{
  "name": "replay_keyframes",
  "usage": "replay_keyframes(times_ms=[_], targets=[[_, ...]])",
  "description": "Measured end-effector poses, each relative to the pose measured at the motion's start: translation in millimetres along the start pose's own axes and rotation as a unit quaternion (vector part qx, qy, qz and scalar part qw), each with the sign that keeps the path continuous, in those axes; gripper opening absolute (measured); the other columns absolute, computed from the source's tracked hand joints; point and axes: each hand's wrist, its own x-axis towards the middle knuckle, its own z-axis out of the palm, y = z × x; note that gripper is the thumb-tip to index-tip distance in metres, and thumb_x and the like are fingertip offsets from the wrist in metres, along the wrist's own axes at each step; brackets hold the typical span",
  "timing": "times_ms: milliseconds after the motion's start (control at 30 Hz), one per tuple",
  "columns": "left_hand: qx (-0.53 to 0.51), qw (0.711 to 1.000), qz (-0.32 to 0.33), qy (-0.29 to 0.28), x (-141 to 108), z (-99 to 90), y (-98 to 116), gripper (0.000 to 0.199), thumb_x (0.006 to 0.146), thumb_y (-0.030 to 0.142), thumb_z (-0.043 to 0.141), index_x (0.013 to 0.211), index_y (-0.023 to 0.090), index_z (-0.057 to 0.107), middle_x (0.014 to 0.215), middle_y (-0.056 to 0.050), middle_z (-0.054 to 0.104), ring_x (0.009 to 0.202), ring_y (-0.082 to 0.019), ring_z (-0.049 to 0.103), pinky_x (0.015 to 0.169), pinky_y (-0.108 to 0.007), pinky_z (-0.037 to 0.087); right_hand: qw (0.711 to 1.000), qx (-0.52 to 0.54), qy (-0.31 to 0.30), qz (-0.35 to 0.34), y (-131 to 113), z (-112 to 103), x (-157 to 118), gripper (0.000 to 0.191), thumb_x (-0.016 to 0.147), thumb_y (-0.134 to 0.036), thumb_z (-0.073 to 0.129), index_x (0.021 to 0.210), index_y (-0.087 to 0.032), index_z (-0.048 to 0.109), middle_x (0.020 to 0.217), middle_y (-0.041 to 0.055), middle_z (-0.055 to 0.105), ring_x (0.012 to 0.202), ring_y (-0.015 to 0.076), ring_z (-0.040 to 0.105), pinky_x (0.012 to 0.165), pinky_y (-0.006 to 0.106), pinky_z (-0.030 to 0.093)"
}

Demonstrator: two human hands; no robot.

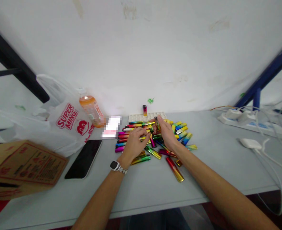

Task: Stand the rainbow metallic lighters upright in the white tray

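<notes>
A pile of shiny, rainbow-coloured lighters (141,158) is spread under and around both hands. My left hand (137,142), wearing a watch at the wrist, is over the left side of the pile. Its thumb and fingers are pinched at the end of a magenta-and-yellow lighter (152,141). To its right, my right hand (166,131) is closed around a dark-topped lighter (156,122) held roughly upright. Behind the pile is a white tray with a grid of holes (135,118). One pink-and-yellow lighter (144,110) stands upright at the tray.
Left of the pile are a black phone (84,159), a lit, blurred screen (111,127), an orange drink bottle (92,108), a white plastic bag (64,124) and a cardboard box (28,169). A power strip (253,123) and a white charger (250,143) with cables are at right.
</notes>
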Motion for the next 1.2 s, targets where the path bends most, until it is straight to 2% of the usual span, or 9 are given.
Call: replay_keyframes(times_ms=[100, 200, 300, 400, 500, 667, 833, 1000, 1200], targets=[[0.077, 0.997, 0.003, -0.021, -1, -1.3, -1, 0.019, 0.09, 0.026, 0.061, 0.074, 0.019, 0.063, 0.085, -0.004, 0.065, 0.088, -0.021, 0.06, 0.082, -0.035, 0.044, 0.999, -0.011, -0.001, -0.045, -7, -3, 3, 0.052, 0.085, -0.071, 0.053, 0.086, -0.02, 0.067, 0.061, -0.0029, 0.054, 0.056, 0.0115, 0.047, 0.057, 0.025, 0.039], [0.153, 0.987, -0.016, -0.041, -4, -1.3, 3, 0.013, 0.087, 0.03, 0.067, 0.079, 0.02, 0.066, 0.091, -0.005, 0.064, 0.095, -0.024, 0.059, 0.087, -0.039, 0.043, 0.996, -0.037, 0.002, -0.075, -11, -10, 12, 0.043, 0.08, -0.063, 0.066, 0.083, -0.02, 0.064, 0.068, -0.0015, 0.062, 0.061, 0.012, 0.051, 0.061, 0.026, 0.04], [0.204, 0.977, -0.032, -0.061, -6, 1.4, 8, 0.016, 0.083, 0.036, 0.072, 0.082, 0.021, 0.067, 0.094, -0.005, 0.063, 0.101, -0.027, 0.057, 0.091, -0.042, 0.041, 0.992, -0.07, 0.02, -0.107, -10, -19, 35, 0.04, 0.073, -0.057, 0.074, 0.081, -0.02, 0.063, 0.075, 0.0007, 0.067, 0.068, 0.0144, 0.056, 0.067, 0.028, 0.044], [0.218, 0.972, -0.042, -0.076, -6, 4.5, 11, 0.02, 0.079, 0.039, 0.076, 0.084, 0.022, 0.067, 0.098, -0.005, 0.063, 0.106, -0.028, 0.056, 0.092, -0.043, 0.04, 0.965, -0.2, 0.052, -0.161, -7, -27, 67, 0.036, 0.072, -0.053, 0.074, 0.078, -0.018, 0.069, 0.075, 0.0019, 0.067, 0.067, 0.0146, 0.054, 0.067, 0.029, 0.044], [0.22, 0.971, -0.055, -0.082, -6, 5.2, 11, 0.023, 0.078, 0.042, 0.077, 0.086, 0.022, 0.067, 0.1, -0.005, 0.063, 0.108, -0.028, 0.056, 0.092, -0.042, 0.039, 0.955, -0.236, 0.045, -0.173, -5, -30, 97, 0.032, 0.073, -0.047, 0.072, 0.082, -0.016, 0.071, 0.076, 0.0029, 0.069, 0.06, 0.0135, 0.053, 0.062, 0.03, 0.043], [0.243, 0.965, -0.076, -0.07, -5, 2.4, 10, 0.025, 0.08, 0.044, 0.074, 0.087, 0.022, 0.066, 0.101, -0.005, 0.065, 0.105, -0.028, 0.056, 0.092, -0.043, 0.037, 0.926, -0.306, 0.036, -0.219, -1, -27, 129, 0.02, 0.077, -0.034, 0.067, 0.087, -0.017, 0.07, 0.082, 0.0045, 0.072, 0.064, 0.0154, 0.061, 0.067, 0.031, 0.048], [0.261, 0.958, -0.09, -0.077, -5, -0.6, 10, 0.019, 0.084, 0.039, 0.066, 0.093, 0.022, 0.064, 0.102, -0.005, 0.066, 0.103, -0.028, 0.056, 0.092, -0.044, 0.038, 0.893, -0.37, 0.015, -0.257, 9, -26, 147, 0.011, 0.079, -0.026, 0.066, 0.085, -0.018, 0.069, 0.081, 0.0037, 0.073, 0.067, 0.0163, 0.064, 0.07, 0.03, 0.05], [0.257, 0.957, -0.09, -0.097, -4, -2.5, 10, 0.021, 0.083, 0.036, 0.065, 0.098, 0.022, 0.065, 0.107, -0.006, 0.065, 0.109, -0.029, 0.055, 0.096, -0.046, 0.039, 0.877, -0.403, 0.004, -0.26, 14, -25, 154, 0.006, 0.079, -0.019, 0.067, 0.081, -0.015, 0.07, 0.077, 0.0046, 0.072, 0.069, 0.017, 0.064, 0.071, 0.029, 0.049], [0.234, 0.959, -0.077, -0.142, -2, -10.0, 6, 0.023, 0.082, 0.032, 0.063, 0.102, 0.023, 0.067, 0.112, -0.007, 0.064, 0.113, -0.029, 0.055, 0.099, -0.047, 0.04, 0.862, -0.447, -0.009, -0.237, 7, -22, 159, 0.008, 0.081, -0.018, 0.068, 0.079, -0.014, 0.074, 0.075, 0.0048, 0.071, 0.07, 0.0177, 0.063, 0.071, 0.029, 0.047]])
